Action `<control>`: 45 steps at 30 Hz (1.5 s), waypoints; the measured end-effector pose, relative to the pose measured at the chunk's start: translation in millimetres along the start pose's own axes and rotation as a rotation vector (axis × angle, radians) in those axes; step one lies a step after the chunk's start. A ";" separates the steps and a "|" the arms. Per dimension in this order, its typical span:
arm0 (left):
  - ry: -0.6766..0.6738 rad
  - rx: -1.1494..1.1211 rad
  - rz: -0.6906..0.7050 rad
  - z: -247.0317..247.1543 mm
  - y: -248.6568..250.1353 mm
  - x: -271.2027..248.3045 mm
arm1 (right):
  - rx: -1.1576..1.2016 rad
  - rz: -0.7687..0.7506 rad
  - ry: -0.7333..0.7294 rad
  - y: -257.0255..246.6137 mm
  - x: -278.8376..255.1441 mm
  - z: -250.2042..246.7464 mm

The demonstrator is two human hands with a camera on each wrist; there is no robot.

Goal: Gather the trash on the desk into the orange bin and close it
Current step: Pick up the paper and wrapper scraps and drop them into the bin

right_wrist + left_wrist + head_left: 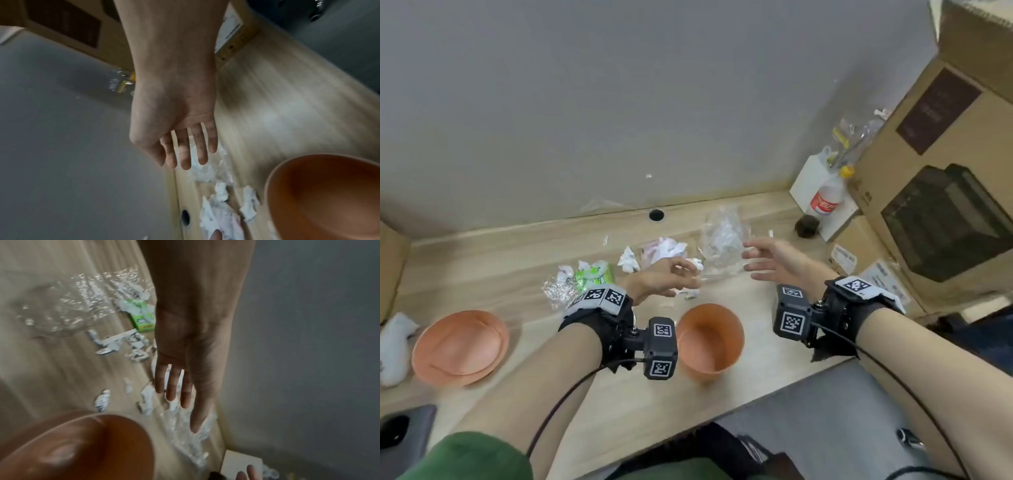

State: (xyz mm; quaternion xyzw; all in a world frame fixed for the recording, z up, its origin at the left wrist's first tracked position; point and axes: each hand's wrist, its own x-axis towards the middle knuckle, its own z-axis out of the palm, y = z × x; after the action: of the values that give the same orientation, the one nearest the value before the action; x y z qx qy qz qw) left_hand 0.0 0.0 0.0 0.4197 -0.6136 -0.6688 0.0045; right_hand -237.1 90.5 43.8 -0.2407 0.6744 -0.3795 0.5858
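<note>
Here the orange bin stands open and, as far as the head view shows, empty near the front edge of the desk, with its orange lid lying apart toward the left edge. The trash sits beyond the bin toward the back edge: a crumpled clear plastic bag, white paper scraps, a green wrapper and a piece of silvery foil. Both hands reach over the bin toward this heap. The right hand has its fingers spread and straight, holding nothing, just beside the plastic bag. The left hand hovers over the paper scraps; its fingers look extended and empty in the wrist view, though the head view suggests a slight curl, so contact with the scraps cannot be told. The likely risk from here is that the forearms or wrist rigs, passing close above the light bin, knock it over or push it off the front edge. The stiff, springy plastic bag may also uncrumple and spill out of the bin, or drag small scraps sideways as it is swept. Tiny paper bits near the back edge could easily be missed, and an overfilled bin would stop the lid from seating.
</note>
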 end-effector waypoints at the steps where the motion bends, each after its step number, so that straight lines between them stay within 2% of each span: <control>1: -0.016 0.068 -0.016 7.5 -6.5 3.7 | -0.010 0.032 0.016 11.4 0.7 -1.1; 3: -0.043 0.185 -0.055 19.5 -17.8 8.7 | -0.011 0.090 0.050 31.9 3.3 -3.6; 5: -0.096 0.275 -0.073 29.4 -29.6 12.6 | -0.020 0.085 0.110 50.1 7.1 -5.6; 8: -0.100 0.326 -0.093 22.8 -34.9 9.9 | 0.012 -0.032 0.337 53.9 24.1 -12.2; 10: -0.072 0.324 -0.116 10.9 -40.2 8.6 | -0.017 -0.092 0.386 49.6 41.1 -16.1; 13: -0.023 0.299 -0.164 -9.6 -48.0 5.5 | -0.220 -0.155 0.372 34.9 71.0 -12.0; 17: 0.011 0.243 -0.214 -30.1 -55.3 3.5 | -0.566 -0.312 0.477 12.9 113.4 -2.3; 20: 0.055 0.185 -0.232 -39.7 -55.3 2.0 | -0.781 -0.316 0.402 2.2 149.7 6.9; 23: 0.113 0.129 -0.246 -45.1 -57.0 3.3 | -1.045 -0.219 0.251 3.1 185.6 10.3; 27: 0.138 0.048 -0.264 -47.2 -63.4 6.2 | -1.069 -0.011 -0.005 21.7 215.3 16.8; 29: 0.143 0.020 -0.266 -47.1 -66.6 7.2 | -1.183 -0.012 -0.053 33.4 221.1 24.8; 31: 0.160 0.005 -0.262 -45.8 -69.1 7.6 | -1.309 -0.068 -0.035 40.9 221.9 33.2; 35: 0.200 -0.017 -0.261 -41.3 -72.0 6.7 | -1.318 -0.139 -0.008 50.5 216.2 35.9; 38: 0.228 -0.021 -0.250 -39.2 -74.3 6.1 | -1.219 -0.147 0.035 56.5 198.7 27.4; 42: 0.259 0.011 -0.231 -37.7 -77.5 3.4 | -0.856 -0.134 0.104 49.3 156.2 15.5; 45: 0.278 0.053 -0.219 -34.9 -78.3 -1.2 | -0.581 -0.210 0.163 20.9 119.4 23.9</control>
State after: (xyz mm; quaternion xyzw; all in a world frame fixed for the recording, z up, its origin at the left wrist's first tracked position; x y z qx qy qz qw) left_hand 60.4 -8.6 -60.2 0.5725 -0.5753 -0.5842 0.0055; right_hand -234.9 5.6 -45.9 -0.4349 0.7708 -0.2477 0.3941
